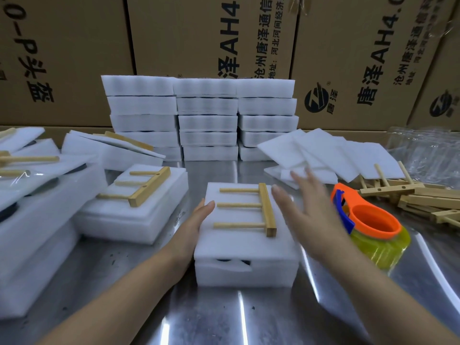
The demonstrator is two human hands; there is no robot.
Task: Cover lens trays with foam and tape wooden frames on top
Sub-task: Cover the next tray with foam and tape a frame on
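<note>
Two bare hands flank one foam-covered lens tray (pixel 246 273) at the middle of the steel table (pixel 224 319).

The left hand (pixel 196 217) lies flat-fingered against the left edge of the foam sheet (pixel 236 245) that covers the tray. The right hand (pixel 306 207) is blurred, its fingers straight and spread, holding nothing, just right of the tray; whether it touches the tray cannot be told. A wooden frame (pixel 266 207), one bar with three dowels pointing left, rests loose on the foam. An orange tape dispenser (pixel 368 220) sits just right of the right hand, with a pile of spare frames (pixel 423 197) behind it. Loose foam sheets (pixel 331 150) lie beyond, beside stacked white trays (pixel 206 118) in front of cardboard boxes (pixel 199 33).
</note>
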